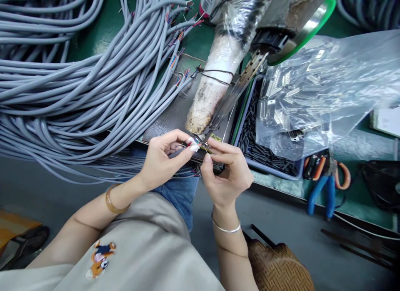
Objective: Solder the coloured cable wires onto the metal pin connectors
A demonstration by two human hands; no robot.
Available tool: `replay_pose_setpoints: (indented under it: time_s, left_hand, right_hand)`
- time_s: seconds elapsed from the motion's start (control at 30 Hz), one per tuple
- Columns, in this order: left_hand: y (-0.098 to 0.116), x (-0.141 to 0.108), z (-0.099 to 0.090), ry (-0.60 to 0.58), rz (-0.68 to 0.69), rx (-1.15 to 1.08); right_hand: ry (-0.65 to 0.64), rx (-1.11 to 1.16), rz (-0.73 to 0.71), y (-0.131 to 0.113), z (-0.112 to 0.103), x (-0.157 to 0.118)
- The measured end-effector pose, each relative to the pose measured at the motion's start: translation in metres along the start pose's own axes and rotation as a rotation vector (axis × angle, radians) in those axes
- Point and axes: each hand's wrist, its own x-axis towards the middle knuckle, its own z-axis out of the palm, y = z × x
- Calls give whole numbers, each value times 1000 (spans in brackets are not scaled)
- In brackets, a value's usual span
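Note:
My left hand (168, 155) is closed in a pinch on thin coloured wires at the end of a grey cable, mostly hidden by the fingers. Just beyond the fingertips is a small metal connector (198, 138) with a row of pins. On its right side, my right hand (227, 171) has thumb and fingers drawn together; what they hold, if anything, is too small to make out. A soldering iron (240, 82) with a slotted metal barrel slants down toward the connector. Beside it, a white hose (212, 82) wrapped in clear film ends just above the fingers.
Many grey cables (125, 78) with stripped ends cover the left of the green bench. At right stand a blue tray (275, 172) of short black tubes, a plastic bag (315, 91) of metal connectors, and blue-handled cutters (321, 195). A woven stool (278, 266) is below.

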Motion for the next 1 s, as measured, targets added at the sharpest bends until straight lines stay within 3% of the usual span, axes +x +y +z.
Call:
replay_pose_setpoints:
  time_s: [0.5,0.67,1.0]
  left_hand:
    - [1,-2,0,-6,-27,20]
    - [0,-6,0,8,-18,-15]
    - [-7,-7,3,62,223,268]
  right_hand:
    - [-1,-76,-31,-4,-2,-1]
    - [15,-36,34,-7,-2,-4]
    - [-13,-38,40,-9,-5,0]
